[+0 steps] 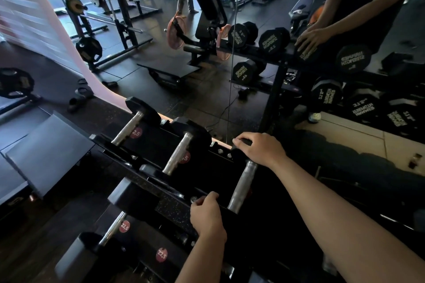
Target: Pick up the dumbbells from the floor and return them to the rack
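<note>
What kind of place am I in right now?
A gym, by the look of it: a dumbbell rack in front of a wall mirror, with weight plates and a bench machine reflected in it.

The dumbbell [241,185] under the hands has a bare metal handle, dull silver and finely textured, with worn, scuffed patches. Its end heads look like matt black rubber. The rack [174,208] is black painted metal with a faint sheen, and one rail has a speckled, grainy surface. Round red stickers [161,255] on it look glossy. The mirror [253,30] behind is smooth, reflective glass. The floor [34,236] looks dark and matt.
</note>
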